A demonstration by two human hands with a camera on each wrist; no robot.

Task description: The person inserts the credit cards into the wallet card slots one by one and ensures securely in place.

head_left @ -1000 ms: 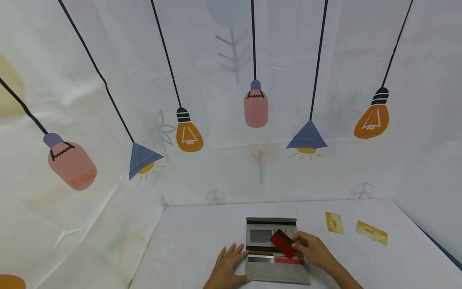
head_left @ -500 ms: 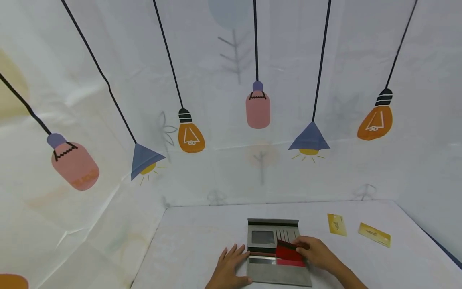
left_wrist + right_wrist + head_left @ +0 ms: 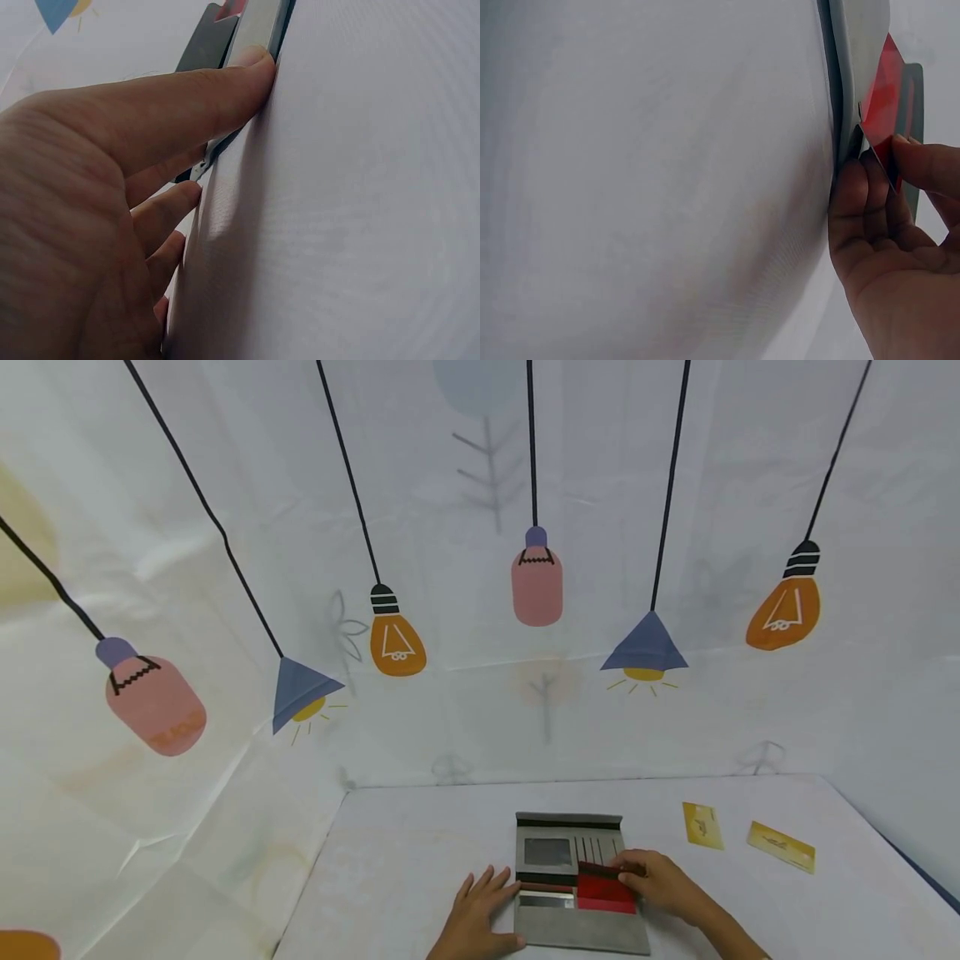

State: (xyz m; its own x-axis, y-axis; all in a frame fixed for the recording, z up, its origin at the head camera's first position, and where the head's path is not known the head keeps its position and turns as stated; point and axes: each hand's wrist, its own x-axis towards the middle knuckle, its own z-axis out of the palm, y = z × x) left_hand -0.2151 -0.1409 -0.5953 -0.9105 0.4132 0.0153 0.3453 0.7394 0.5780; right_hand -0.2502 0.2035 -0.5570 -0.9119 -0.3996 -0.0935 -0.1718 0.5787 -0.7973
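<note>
A grey wallet (image 3: 555, 931) lies unfolded on the white table, with a dark window pocket in its upper half and card slots beside it. My right hand (image 3: 660, 883) pinches a red card (image 3: 600, 887) by its right edge between thumb and fingers. The card's lower part sits in the right-hand pocket of the wallet's lower half, its dark-striped upper part showing. In the right wrist view, the card (image 3: 883, 105) stands tilted out of the wallet. My left hand (image 3: 480, 917) spreads along the wallet's left side, thumb resting on its lower left corner (image 3: 255, 34), fingers nearly straight.
Two gold cards lie apart on the table to the right of the wallet: one gold card (image 3: 702, 825) nearly upright in view, the other gold card (image 3: 782, 847) slanted. Behind the table (image 3: 420, 843) hangs a white sheet (image 3: 465, 710) printed with lamps.
The red card, earlier held tilted above the wallet, has straightened and moved down into the right lower pocket. My right hand followed it slightly. My left hand has stayed at the wallet's side.
</note>
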